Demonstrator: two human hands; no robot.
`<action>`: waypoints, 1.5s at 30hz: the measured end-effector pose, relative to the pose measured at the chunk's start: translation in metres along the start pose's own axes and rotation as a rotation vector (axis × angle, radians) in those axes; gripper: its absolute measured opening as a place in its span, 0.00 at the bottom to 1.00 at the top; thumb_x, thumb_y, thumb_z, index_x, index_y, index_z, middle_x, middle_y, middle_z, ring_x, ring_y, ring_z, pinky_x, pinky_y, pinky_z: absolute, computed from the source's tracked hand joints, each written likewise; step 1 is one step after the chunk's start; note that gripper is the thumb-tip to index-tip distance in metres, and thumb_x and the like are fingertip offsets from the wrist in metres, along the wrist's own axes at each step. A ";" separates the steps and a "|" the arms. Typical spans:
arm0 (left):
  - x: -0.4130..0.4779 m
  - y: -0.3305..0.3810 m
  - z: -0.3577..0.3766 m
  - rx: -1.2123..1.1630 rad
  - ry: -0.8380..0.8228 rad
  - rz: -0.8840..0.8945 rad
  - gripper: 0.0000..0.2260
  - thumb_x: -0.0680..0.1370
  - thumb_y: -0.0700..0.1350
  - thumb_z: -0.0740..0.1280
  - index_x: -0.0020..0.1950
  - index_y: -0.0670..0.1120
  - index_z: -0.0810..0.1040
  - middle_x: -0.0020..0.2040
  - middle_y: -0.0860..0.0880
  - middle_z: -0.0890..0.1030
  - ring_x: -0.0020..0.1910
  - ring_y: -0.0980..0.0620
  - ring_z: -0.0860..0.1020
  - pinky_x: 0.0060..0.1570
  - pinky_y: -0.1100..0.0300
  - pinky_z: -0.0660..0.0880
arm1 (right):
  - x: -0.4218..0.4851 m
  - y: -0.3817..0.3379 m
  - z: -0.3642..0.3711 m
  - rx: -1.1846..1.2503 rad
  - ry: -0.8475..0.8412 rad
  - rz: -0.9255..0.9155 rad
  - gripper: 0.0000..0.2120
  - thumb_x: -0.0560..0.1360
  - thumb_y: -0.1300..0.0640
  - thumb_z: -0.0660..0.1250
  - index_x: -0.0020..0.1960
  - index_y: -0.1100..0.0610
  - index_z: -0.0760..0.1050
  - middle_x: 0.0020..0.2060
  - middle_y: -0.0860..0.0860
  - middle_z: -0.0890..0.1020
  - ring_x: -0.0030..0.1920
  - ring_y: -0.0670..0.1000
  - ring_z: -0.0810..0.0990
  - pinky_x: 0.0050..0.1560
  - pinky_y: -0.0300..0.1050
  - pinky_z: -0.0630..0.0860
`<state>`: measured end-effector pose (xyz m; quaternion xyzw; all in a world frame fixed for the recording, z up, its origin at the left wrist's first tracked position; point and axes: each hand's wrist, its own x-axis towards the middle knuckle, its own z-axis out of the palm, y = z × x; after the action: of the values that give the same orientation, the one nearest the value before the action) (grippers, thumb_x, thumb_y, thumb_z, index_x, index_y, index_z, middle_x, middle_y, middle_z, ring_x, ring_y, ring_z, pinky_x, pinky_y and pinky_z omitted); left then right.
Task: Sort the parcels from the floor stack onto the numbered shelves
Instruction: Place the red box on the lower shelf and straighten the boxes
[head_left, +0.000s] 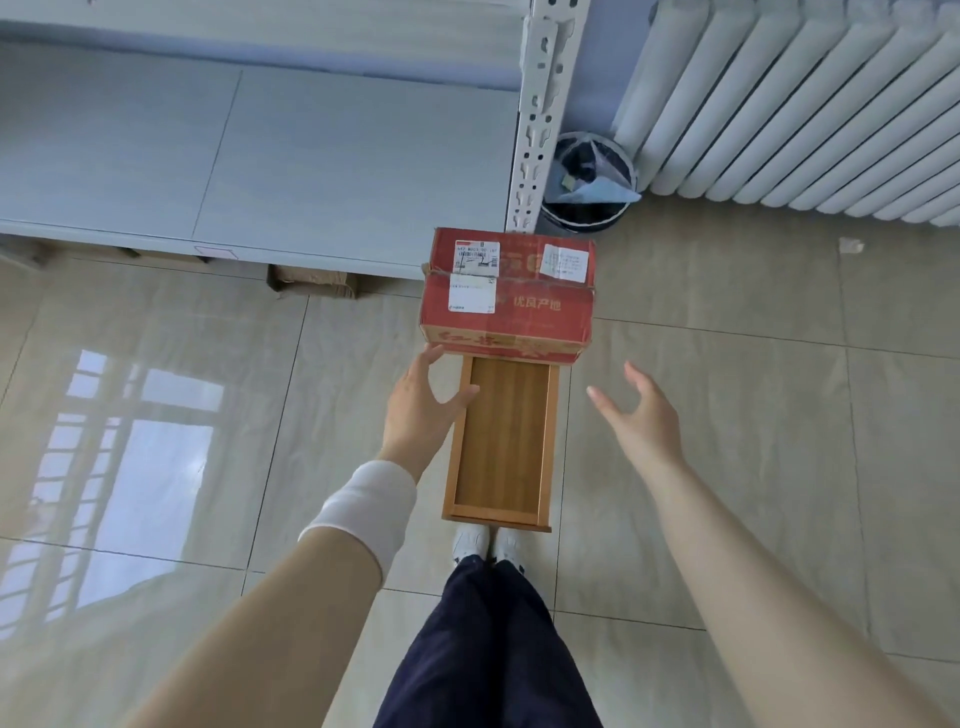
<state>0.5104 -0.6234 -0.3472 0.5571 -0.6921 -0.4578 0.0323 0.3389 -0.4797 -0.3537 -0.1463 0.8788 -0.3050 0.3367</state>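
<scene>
The chief risk, as I judge it, is a lopsided lift. The red cardboard parcel with white shipping labels (506, 296) sits on the far end of a shallow, open-topped wooden box (501, 441) that lies on the glossy tiled floor (208, 364). The parcel is wider than this box and overhangs it on both sides. If only one hand took hold, the parcel could tip off the box's rim or twist out of the grasp. A low grip could also catch the wooden box and drag it along. The print on the labels is too small to read from here, so a wrong shelf is a second hazard.

The parcel lies at twelve o'clock from the person's feet, just in front of the pale grey metal shelf (260, 156) and its perforated white upright (535, 130).

The left hand (421, 410) is at the parcel's seven o'clock corner with its fingers (434, 358) spread and clamped on nothing. The tips are at the corner, but actual contact cannot be told. Its thumb reaches over the wooden box's left rim. The right hand (644, 415) is at the parcel's five o'clock, clearly apart from it, with its fingers (605, 402) splayed and holding nothing.
</scene>
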 end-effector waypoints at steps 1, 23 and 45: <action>0.011 -0.006 0.004 -0.021 0.009 -0.021 0.28 0.75 0.51 0.68 0.72 0.50 0.62 0.73 0.52 0.67 0.71 0.50 0.66 0.66 0.55 0.66 | 0.011 0.003 0.006 0.020 0.007 0.009 0.33 0.74 0.47 0.68 0.74 0.54 0.60 0.73 0.49 0.65 0.73 0.50 0.63 0.70 0.44 0.60; 0.232 -0.091 0.098 -0.578 0.244 -0.147 0.15 0.79 0.52 0.62 0.61 0.46 0.74 0.47 0.55 0.80 0.47 0.58 0.79 0.42 0.67 0.73 | 0.219 0.054 0.120 0.621 0.079 0.167 0.21 0.78 0.45 0.59 0.68 0.52 0.67 0.54 0.46 0.76 0.46 0.40 0.76 0.37 0.31 0.69; -0.049 -0.100 0.024 -0.662 0.131 -0.417 0.13 0.78 0.49 0.64 0.60 0.45 0.71 0.46 0.54 0.78 0.42 0.61 0.76 0.31 0.76 0.72 | -0.065 0.075 0.042 0.569 0.089 0.342 0.21 0.78 0.49 0.62 0.69 0.54 0.67 0.57 0.47 0.77 0.51 0.43 0.78 0.43 0.31 0.72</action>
<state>0.5898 -0.5656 -0.4052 0.6732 -0.3756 -0.6163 0.1606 0.4110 -0.4103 -0.3937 0.1165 0.7841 -0.4833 0.3715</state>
